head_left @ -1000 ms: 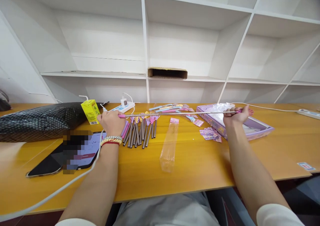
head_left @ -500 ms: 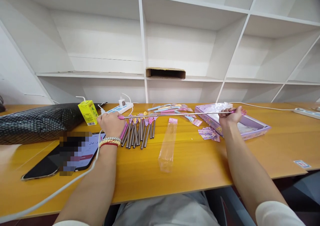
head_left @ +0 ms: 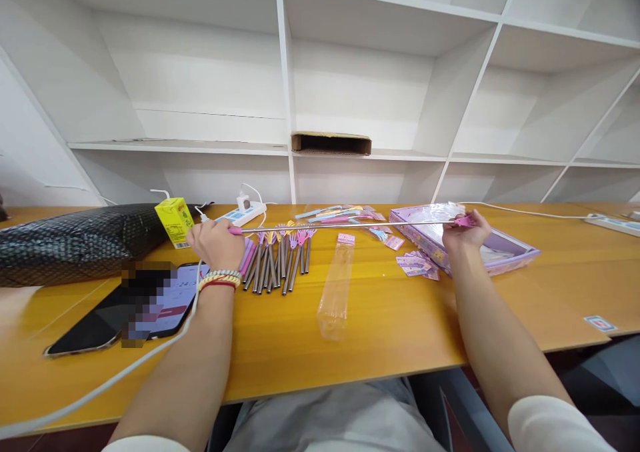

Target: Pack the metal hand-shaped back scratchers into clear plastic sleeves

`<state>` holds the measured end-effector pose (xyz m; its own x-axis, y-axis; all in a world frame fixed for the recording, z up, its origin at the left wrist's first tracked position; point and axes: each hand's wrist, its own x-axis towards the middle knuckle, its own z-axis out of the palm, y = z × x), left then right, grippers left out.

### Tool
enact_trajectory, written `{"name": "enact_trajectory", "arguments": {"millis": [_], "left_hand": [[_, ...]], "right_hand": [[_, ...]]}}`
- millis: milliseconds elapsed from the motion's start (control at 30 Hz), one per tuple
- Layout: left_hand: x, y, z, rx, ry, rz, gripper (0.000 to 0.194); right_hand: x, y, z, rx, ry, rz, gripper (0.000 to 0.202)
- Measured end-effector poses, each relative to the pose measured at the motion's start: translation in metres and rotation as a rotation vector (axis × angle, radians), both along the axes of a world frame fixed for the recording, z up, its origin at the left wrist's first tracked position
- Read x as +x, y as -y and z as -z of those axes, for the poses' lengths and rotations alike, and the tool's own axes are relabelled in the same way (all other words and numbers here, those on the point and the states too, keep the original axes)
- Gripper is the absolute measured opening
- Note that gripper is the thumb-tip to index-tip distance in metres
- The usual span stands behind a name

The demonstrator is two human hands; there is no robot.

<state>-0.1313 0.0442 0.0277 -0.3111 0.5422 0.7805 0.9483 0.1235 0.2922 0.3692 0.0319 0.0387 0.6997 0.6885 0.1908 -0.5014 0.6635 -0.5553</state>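
A long thin metal rod (head_left: 350,225) stretches level above the table between my hands. My left hand (head_left: 218,242) is closed on its pink handle end, and my right hand (head_left: 467,231) grips the other end, by a pink hand-shaped tip. Several short metal tubes with coloured hand-shaped tips (head_left: 273,265) lie just right of my left hand. A clear plastic sleeve with a pink header (head_left: 336,295) lies flat below the rod. Beside my right hand is a purple open box (head_left: 515,257), with pink and purple cards (head_left: 417,265) at its left.
Two phones (head_left: 90,325) lie at the left, crossed by a white cable (head_left: 125,375). Behind them are a yellow carton (head_left: 175,224), a black wrapped parcel (head_left: 75,245) and a power strip (head_left: 245,214). Packaged sticks (head_left: 333,213) lie at the back. White shelves (head_left: 360,72) hold a cardboard box (head_left: 331,144).
Both hands still hold the extended rod. My right fingers have shifted on its end, showing more of the pink tip. The view has moved very slightly.
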Motion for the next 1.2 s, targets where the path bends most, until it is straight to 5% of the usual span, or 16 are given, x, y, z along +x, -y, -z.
{"name": "enact_trajectory", "arguments": {"millis": [100, 367, 533, 767, 1033, 1200], "left_hand": [[-0.002, 0.000, 0.001, 0.057, 0.046, -0.023, 0.023], [0.002, 0.006, -0.005, 0.113, 0.189, 0.047, 0.020], [0.002, 0.004, -0.001, 0.156, 0.142, 0.035, 0.015], [0.003, -0.001, -0.002, -0.009, -0.011, 0.038, 0.026], [0.004, 0.015, -0.026, -0.305, -0.119, 0.000, 0.025], [0.034, 0.023, -0.034, -0.444, -0.271, 0.104, 0.030]], "right_hand": [[0.003, 0.002, 0.001, 0.015, -0.047, 0.010, 0.004], [-0.002, 0.004, 0.000, 0.112, -0.040, -0.022, 0.052], [-0.001, 0.004, 0.004, 0.122, -0.040, -0.070, 0.064], [0.003, -0.002, 0.011, 0.147, -0.072, -0.085, 0.052], [0.005, -0.007, 0.020, 0.107, -0.112, -0.124, 0.028], [-0.013, -0.008, 0.016, 0.092, -0.063, -0.200, 0.025]]}}
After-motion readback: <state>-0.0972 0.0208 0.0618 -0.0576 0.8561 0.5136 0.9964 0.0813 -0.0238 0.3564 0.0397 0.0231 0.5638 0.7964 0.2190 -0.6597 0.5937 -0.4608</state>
